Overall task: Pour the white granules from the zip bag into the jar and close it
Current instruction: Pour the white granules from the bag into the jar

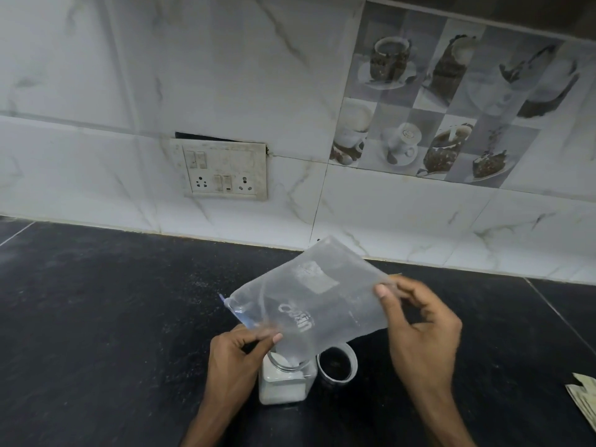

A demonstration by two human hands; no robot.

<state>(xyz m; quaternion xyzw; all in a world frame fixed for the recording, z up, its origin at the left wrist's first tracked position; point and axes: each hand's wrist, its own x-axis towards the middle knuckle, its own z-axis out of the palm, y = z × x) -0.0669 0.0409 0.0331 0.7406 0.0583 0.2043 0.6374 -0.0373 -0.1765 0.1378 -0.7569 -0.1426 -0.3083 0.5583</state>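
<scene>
A clear zip bag with white print is tipped over the open jar, its lower corner reaching into the jar's mouth. My left hand pinches the bag's mouth edge by the blue zip strip, just beside the jar. My right hand grips the bag's raised bottom corner, higher and to the right. The square clear jar stands on the black counter, partly filled with white granules. The bag looks nearly empty. The jar's lid lies open side up right of the jar.
The black stone counter runs to a white marble-tiled wall with a switch and socket plate. Some folded paper lies at the right edge of the view.
</scene>
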